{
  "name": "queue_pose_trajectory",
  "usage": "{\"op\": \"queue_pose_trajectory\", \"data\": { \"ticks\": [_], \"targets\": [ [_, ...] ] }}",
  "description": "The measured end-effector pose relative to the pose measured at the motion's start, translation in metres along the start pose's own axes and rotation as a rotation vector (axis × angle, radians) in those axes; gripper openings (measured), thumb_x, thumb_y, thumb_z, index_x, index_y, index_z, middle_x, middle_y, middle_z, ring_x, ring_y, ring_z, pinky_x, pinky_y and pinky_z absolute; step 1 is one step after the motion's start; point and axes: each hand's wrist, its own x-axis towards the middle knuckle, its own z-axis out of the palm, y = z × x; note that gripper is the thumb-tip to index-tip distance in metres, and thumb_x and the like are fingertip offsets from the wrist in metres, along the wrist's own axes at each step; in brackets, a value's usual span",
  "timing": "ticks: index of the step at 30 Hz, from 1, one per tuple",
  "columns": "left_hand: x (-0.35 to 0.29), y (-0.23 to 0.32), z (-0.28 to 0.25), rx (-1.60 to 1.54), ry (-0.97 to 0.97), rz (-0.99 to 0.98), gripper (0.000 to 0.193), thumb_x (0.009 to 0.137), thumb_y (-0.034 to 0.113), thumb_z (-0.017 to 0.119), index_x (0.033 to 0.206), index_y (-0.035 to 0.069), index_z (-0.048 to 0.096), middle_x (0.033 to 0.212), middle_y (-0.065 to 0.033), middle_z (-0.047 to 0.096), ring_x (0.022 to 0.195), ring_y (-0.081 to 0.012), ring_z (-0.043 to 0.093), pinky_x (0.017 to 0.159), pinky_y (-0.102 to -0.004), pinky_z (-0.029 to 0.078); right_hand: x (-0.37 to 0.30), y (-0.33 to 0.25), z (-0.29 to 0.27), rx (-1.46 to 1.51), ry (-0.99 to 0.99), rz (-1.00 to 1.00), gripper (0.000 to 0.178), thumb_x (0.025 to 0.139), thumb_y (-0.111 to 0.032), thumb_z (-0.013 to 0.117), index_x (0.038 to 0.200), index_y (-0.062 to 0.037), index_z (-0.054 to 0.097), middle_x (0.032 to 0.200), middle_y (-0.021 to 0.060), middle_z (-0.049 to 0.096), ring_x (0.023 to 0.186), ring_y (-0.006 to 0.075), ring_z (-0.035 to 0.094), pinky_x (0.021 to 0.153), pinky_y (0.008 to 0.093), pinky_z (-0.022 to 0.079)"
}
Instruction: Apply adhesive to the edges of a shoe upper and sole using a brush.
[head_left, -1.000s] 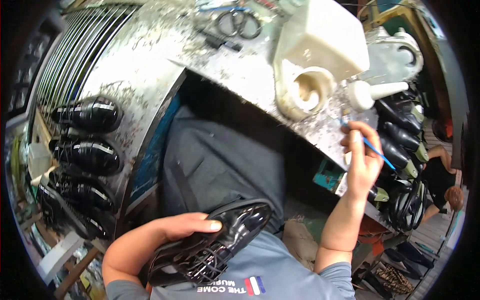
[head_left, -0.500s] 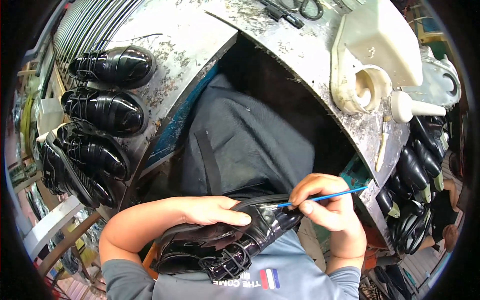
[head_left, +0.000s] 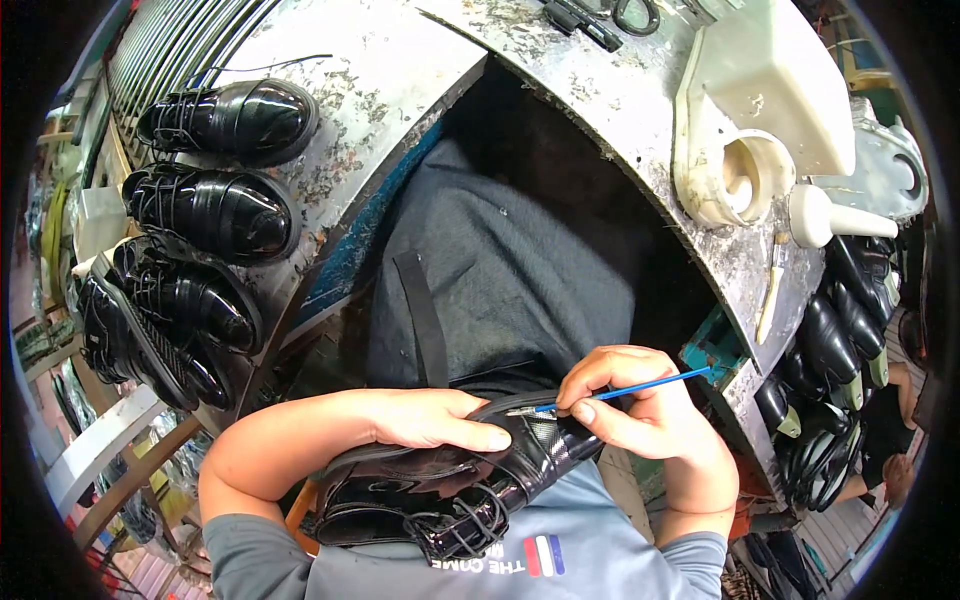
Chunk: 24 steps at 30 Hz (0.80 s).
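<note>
A glossy black lace-up shoe [head_left: 440, 490] lies across my lap, toe pointing right. My left hand [head_left: 435, 420] rests on top of it, fingers pressed on the upper. My right hand [head_left: 640, 410] pinches a thin blue-handled brush [head_left: 640, 387], whose tip touches the shoe's edge near my left fingertips. A dark grey apron [head_left: 510, 270] covers my legs beneath the shoe.
Several finished black shoes [head_left: 215, 210] stand in a row on the worn metal bench [head_left: 390, 80] at the left. A cream plastic container with a round opening [head_left: 745, 120] sits at the right, scissors [head_left: 625, 12] beyond it. More dark shoes [head_left: 835, 340] hang at the right edge.
My right hand came down from the cream container with the brush and now holds it against the shoe. My left hand stays on the shoe.
</note>
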Motion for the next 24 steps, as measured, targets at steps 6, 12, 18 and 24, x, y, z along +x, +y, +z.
{"op": "queue_pose_trajectory", "data": {
  "ticks": [6, 12, 18, 24],
  "targets": [
    [-0.0012, 0.0005, 0.0002, -0.024, -0.033, -0.014, 0.046, 0.095, 0.039, 0.063, 0.12, 0.002, 0.055, 0.094, -0.0055, 0.063, 0.079, -0.0142, 0.061, 0.068, -0.0294, 0.053, 0.0012, 0.0018, 0.0009, -0.021, -0.011, -0.011, 0.011, 0.087, -0.012, 0.064, 0.092, -0.0029, 0.068, 0.083, 0.0095, 0.068, 0.074, 0.0229, 0.066, 0.066, 0.0334, 0.05],
    [-0.0028, 0.0027, 0.0035, -0.014, -0.008, -0.012, 0.048, 0.095, 0.039, 0.062, 0.124, 0.001, 0.054, 0.098, -0.0058, 0.063, 0.084, -0.0141, 0.06, 0.073, -0.03, 0.052, 0.0027, -0.0005, 0.0006, -0.036, -0.033, 0.014, 0.011, 0.086, -0.011, 0.064, 0.091, -0.0031, 0.068, 0.082, 0.0094, 0.068, 0.074, 0.0227, 0.066, 0.066, 0.0331, 0.05],
    [-0.0038, 0.0049, 0.0058, 0.058, 0.017, 0.048, 0.053, 0.096, 0.039, 0.061, 0.13, 0.0, 0.051, 0.105, -0.0055, 0.062, 0.093, -0.014, 0.058, 0.081, -0.0301, 0.051, 0.0008, -0.0023, -0.002, -0.025, -0.01, 0.034, 0.01, 0.086, -0.011, 0.064, 0.09, -0.003, 0.068, 0.082, 0.0092, 0.068, 0.073, 0.0226, 0.066, 0.066, 0.0324, 0.051],
    [-0.0028, 0.0033, 0.0044, 0.053, 0.007, 0.055, 0.054, 0.095, 0.039, 0.062, 0.131, 0.0, 0.051, 0.106, -0.005, 0.062, 0.093, -0.0137, 0.058, 0.081, -0.0299, 0.051, 0.0016, -0.0027, -0.0023, -0.064, -0.022, 0.001, 0.009, 0.085, -0.009, 0.064, 0.089, -0.0031, 0.068, 0.081, 0.0097, 0.068, 0.073, 0.0236, 0.066, 0.066, 0.0331, 0.051]
  ]
}}
